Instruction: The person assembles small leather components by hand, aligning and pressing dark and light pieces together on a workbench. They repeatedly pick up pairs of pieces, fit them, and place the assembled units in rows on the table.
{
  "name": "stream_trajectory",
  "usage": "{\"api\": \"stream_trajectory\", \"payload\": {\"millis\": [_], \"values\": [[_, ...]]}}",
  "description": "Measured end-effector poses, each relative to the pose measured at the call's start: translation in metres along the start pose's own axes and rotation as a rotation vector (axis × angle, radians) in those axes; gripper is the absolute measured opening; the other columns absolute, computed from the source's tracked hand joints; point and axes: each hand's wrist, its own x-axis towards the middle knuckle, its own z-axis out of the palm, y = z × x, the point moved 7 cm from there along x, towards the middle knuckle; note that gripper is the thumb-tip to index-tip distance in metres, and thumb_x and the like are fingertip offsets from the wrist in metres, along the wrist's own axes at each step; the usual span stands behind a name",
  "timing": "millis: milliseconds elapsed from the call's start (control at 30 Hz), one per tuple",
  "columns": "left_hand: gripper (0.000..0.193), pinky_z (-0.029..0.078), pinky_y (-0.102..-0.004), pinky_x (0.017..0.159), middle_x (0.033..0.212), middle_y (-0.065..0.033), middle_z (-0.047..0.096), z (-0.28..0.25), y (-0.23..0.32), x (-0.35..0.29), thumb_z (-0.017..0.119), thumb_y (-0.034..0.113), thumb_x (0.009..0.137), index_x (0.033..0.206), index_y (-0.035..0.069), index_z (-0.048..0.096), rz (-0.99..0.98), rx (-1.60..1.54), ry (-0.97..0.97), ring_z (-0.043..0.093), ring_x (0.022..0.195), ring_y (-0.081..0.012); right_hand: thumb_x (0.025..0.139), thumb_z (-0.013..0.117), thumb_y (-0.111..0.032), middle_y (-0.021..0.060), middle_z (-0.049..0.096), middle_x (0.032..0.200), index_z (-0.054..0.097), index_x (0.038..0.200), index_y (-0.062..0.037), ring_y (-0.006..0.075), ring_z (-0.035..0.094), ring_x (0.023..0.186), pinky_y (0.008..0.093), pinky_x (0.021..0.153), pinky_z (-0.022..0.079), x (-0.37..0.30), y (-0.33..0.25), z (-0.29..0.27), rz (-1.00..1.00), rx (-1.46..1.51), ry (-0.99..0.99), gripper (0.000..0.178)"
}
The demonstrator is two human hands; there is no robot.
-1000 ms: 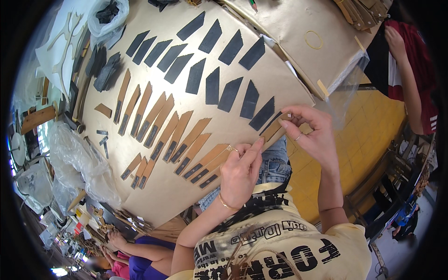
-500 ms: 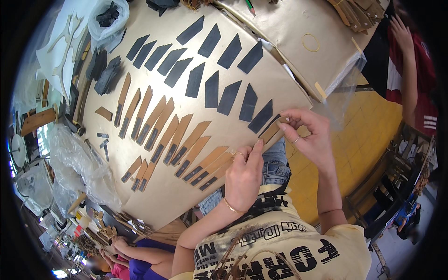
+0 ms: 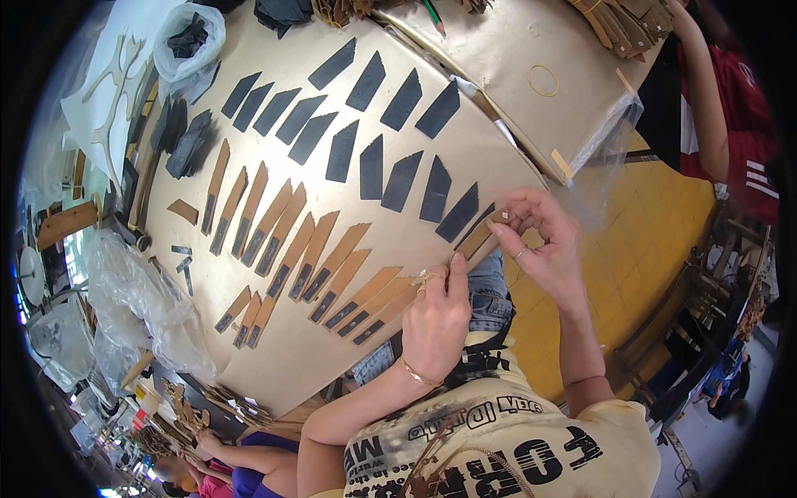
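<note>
A brown strip (image 3: 475, 240) with a slanted end spans between my two hands at the table's near edge. My right hand (image 3: 541, 241) pinches its far end between thumb and fingers. At the near end, my left hand (image 3: 436, 324) is closed on it with the fingertips; its thumb is mostly hidden. Just left of the strip lie black pointed pieces (image 3: 458, 213), set out in slanting rows. Nearer my left hand, several brown strips (image 3: 388, 295) with dark patches at their lower ends lie fanned across the paper.
Gold-brown paper (image 3: 266, 373) covers the table. A plastic bag of black scraps (image 3: 189, 37) and stacked black pieces (image 3: 191, 145) stand at far left. Crumpled clear plastic (image 3: 137, 299) lies by the left edge. A rubber band (image 3: 543, 80) and bundled brown pieces (image 3: 623, 25) are at far right.
The brown strip has tilted so more of its flat face shows between my hands. At the right, another person's arm has moved up toward the bundled brown pieces.
</note>
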Motion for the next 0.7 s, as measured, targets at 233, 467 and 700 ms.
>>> {"api": "stream_trajectory", "payload": {"millis": [233,467,700], "values": [[0.045,0.056,-0.0289,0.055,0.099,-0.0110,0.058,0.004,0.000,-0.002,0.060,0.001,0.082,0.127,-0.002,0.059,0.033,0.040,-0.066,0.067,0.068,-0.0209,0.083,0.075,0.001,0.0027,0.062,0.087,0.058,0.119,-0.0009,0.0080,0.058,0.076,0.0224,0.067,0.048,-0.002,0.000,0.002,0.038,-0.017,-0.003,0.040],[0.034,0.053,-0.0368,0.051,0.089,-0.0096,0.060,0.002,-0.002,-0.002,0.067,0.003,0.086,0.120,0.001,0.065,-0.025,-0.032,0.014,0.063,0.062,-0.0259,0.082,0.074,-0.002,0.0045,0.064,0.083,0.060,0.119,-0.0040,0.0121,0.059,0.072,0.0250,0.065,0.050,-0.003,-0.008,0.002,-0.021,-0.084,0.076,0.040],[0.034,0.053,-0.0365,0.052,0.089,-0.0096,0.061,0.001,-0.001,-0.001,0.067,0.003,0.086,0.120,0.000,0.065,-0.015,-0.030,0.022,0.064,0.062,-0.0258,0.084,0.073,-0.002,0.0023,0.063,0.087,0.057,0.126,-0.0049,0.0091,0.054,0.071,0.0231,0.063,0.045,0.001,-0.006,-0.005,-0.004,-0.043,0.108,0.045]]}}
